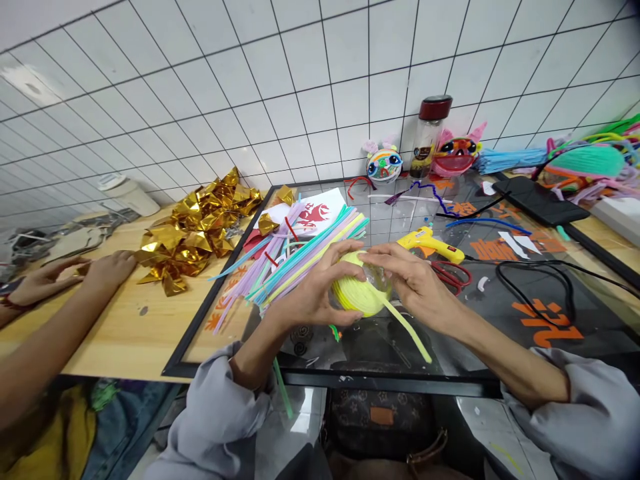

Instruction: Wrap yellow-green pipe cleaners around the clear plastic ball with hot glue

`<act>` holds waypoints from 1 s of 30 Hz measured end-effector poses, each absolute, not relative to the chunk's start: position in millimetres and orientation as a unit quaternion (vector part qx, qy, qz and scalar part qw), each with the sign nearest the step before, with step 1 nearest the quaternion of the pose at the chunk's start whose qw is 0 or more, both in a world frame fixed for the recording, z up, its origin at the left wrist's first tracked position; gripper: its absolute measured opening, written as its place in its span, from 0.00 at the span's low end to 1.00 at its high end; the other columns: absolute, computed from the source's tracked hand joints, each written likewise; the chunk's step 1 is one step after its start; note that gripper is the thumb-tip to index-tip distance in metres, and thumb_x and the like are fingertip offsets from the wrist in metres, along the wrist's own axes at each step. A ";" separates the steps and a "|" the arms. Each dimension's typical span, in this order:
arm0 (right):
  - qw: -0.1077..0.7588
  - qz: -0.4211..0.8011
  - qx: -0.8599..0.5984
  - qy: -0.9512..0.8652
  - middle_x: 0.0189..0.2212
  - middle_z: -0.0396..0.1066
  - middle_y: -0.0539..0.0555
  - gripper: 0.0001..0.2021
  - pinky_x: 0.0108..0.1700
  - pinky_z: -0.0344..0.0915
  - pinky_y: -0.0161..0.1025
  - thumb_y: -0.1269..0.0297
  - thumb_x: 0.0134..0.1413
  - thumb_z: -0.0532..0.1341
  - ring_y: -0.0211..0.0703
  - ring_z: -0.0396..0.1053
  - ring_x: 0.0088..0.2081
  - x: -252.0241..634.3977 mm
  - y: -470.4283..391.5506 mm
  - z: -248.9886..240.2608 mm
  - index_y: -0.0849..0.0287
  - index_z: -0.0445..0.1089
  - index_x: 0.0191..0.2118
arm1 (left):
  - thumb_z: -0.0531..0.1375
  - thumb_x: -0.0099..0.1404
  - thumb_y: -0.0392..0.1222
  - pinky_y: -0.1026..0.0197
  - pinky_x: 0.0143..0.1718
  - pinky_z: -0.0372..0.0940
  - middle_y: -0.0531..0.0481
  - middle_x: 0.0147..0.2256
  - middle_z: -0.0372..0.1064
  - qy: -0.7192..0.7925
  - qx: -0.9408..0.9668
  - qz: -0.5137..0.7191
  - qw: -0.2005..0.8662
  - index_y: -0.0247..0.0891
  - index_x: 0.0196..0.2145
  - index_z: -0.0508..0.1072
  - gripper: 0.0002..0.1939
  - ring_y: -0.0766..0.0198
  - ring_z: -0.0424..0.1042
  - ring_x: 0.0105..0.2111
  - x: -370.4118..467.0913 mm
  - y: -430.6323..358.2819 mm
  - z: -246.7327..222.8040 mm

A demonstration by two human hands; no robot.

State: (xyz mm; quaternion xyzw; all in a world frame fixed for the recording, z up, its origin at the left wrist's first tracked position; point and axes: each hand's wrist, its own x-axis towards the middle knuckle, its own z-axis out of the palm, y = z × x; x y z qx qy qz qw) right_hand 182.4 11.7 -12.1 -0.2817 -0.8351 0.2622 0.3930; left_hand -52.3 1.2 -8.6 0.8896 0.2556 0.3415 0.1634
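Observation:
A round piece coiled in yellow pipe cleaner [357, 293] is held up over the dark glass-like board, with a loose yellow strand [410, 330] hanging from it toward the lower right. My left hand [327, 283] wraps round its left side, thumb below and fingers above. On its upper right, my right hand [413, 283] has its fingers pressed against a clear part of the same piece. Behind my left hand lies a bundle of pastel pipe cleaners [305, 257]. A yellow glue gun [430, 243] and red-handled scissors [453, 275] rest just beyond my right hand.
Gold foil pieces [190, 233] and another person's hands [107, 270] are at the left. A bottle [426, 140] stands between two decorated heads [384, 163] by the tiled wall. A phone [543, 200] and black cable [533, 320] lie at the right.

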 end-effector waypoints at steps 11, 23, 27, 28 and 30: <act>0.370 0.298 -0.256 -0.842 0.57 0.69 0.56 0.26 0.60 0.66 0.52 0.78 0.62 0.52 0.47 0.67 0.60 185.4 12.2 -10.8 0.46 0.73 0.59 | 0.72 0.57 0.42 0.37 0.65 0.61 0.39 0.61 0.57 0.254 0.887 0.344 0.172 0.45 0.50 0.66 0.27 0.45 0.60 0.66 -51.8 1.5 -7.0; 0.374 0.311 -0.283 -0.827 0.50 0.71 0.59 0.28 0.57 0.68 0.51 0.79 0.55 0.51 0.50 0.70 0.55 181.1 15.6 -11.1 0.54 0.72 0.58 | 0.72 0.57 0.41 0.38 0.65 0.62 0.37 0.63 0.60 0.246 0.891 0.345 0.162 0.44 0.50 0.65 0.27 0.46 0.62 0.66 -49.9 -0.6 -4.8; 0.347 0.308 -0.315 -0.828 0.48 0.72 0.59 0.30 0.56 0.69 0.51 0.81 0.51 0.51 0.50 0.71 0.52 183.4 18.8 -14.0 0.56 0.73 0.56 | 0.71 0.58 0.40 0.40 0.63 0.64 0.36 0.61 0.64 0.229 0.892 0.352 0.165 0.43 0.51 0.65 0.26 0.47 0.65 0.64 -49.3 0.7 -4.2; 0.337 0.304 -0.325 -0.830 0.48 0.72 0.59 0.30 0.55 0.69 0.51 0.81 0.50 0.50 0.50 0.71 0.51 184.6 20.0 -16.0 0.57 0.74 0.55 | 0.71 0.59 0.39 0.39 0.63 0.64 0.36 0.61 0.65 0.225 0.892 0.353 0.171 0.42 0.51 0.64 0.26 0.48 0.65 0.64 -49.5 1.2 -4.6; 0.320 0.291 -0.344 -0.834 0.46 0.73 0.59 0.30 0.55 0.69 0.52 0.82 0.48 0.50 0.50 0.71 0.50 186.8 21.9 -19.7 0.58 0.75 0.54 | 0.71 0.58 0.39 0.39 0.64 0.63 0.37 0.60 0.67 0.224 0.889 0.355 0.181 0.43 0.51 0.64 0.27 0.48 0.66 0.64 -50.2 2.5 -5.9</act>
